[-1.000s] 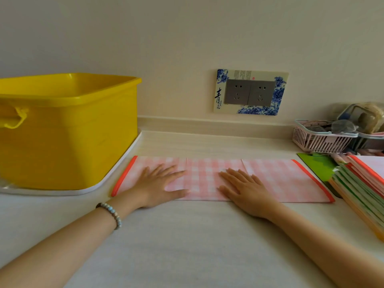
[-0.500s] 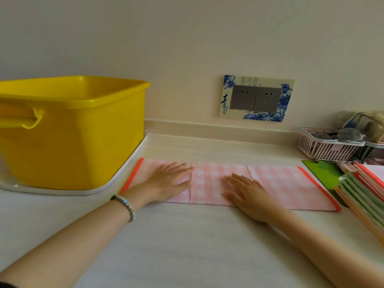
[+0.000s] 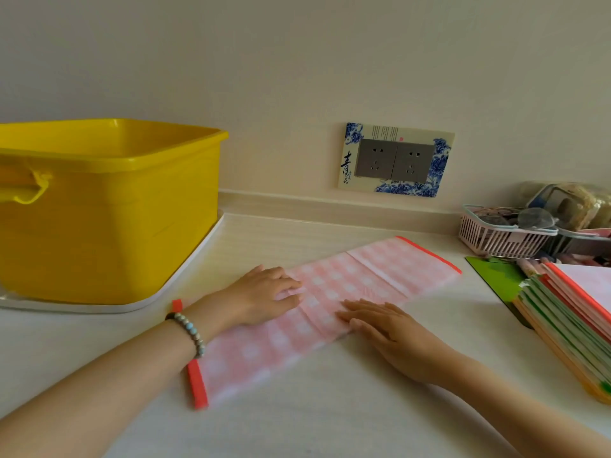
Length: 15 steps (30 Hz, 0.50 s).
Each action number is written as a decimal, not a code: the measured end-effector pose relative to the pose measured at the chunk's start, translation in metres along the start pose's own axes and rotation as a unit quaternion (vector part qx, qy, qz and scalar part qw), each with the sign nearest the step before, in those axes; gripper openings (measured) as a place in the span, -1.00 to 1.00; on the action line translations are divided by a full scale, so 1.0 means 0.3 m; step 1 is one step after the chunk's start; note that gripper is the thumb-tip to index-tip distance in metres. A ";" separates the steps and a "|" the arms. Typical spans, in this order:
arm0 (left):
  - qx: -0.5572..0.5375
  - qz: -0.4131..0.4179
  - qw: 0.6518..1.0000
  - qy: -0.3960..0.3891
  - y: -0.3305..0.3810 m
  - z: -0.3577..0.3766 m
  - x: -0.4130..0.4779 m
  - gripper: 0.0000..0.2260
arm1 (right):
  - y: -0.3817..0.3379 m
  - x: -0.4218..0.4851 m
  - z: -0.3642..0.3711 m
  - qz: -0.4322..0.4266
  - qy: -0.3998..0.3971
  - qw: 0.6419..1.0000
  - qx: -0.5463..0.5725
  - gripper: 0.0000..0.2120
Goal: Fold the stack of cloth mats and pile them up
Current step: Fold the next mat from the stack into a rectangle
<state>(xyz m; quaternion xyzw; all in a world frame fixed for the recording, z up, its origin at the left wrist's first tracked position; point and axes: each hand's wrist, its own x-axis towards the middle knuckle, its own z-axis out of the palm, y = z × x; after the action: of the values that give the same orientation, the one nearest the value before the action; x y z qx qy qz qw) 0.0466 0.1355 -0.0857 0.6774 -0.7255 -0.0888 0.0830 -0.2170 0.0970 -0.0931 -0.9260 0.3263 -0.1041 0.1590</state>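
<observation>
A pink checked cloth mat [image 3: 373, 276] with orange-red end trims lies as a long folded strip on the white counter, slanting from near left to far right. My left hand [image 3: 264, 294] rests flat on its middle, fingers spread, a bead bracelet on the wrist. Just to the right, my right hand [image 3: 386, 325] presses flat on the strip's near edge. Neither hand grips the cloth. A stack of mats [image 3: 575, 312] with green, orange and red edges lies at the right.
A big yellow tub [image 3: 109, 213] stands on a white tray [image 3: 185, 279] at the left. At the back right a pink basket [image 3: 496, 236] holds small items. A green sheet [image 3: 496, 276] lies under the stack. A double wall socket [image 3: 395, 160] sits behind.
The pink strip has swung from lying straight across to a slant, its left end now nearer me. Both hands stayed flat on it and turned with it.
</observation>
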 end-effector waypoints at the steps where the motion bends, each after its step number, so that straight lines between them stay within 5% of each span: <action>1: -0.016 0.002 1.000 0.007 0.001 -0.007 -0.020 -0.58 | 0.016 -0.005 -0.002 0.006 0.003 1.000 0.002 -0.61; 15: -0.079 0.088 0.993 0.008 0.116 0.042 -0.115 -0.55 | 0.232 0.038 -0.064 0.108 0.019 0.993 -0.041 -0.63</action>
<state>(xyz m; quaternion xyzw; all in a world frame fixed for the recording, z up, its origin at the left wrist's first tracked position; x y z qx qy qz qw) 0.0122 0.1723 -0.0897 0.6032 -0.7723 -0.1322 0.1495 -0.2537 0.0339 -0.0995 -0.8888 0.4316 -0.0902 0.1248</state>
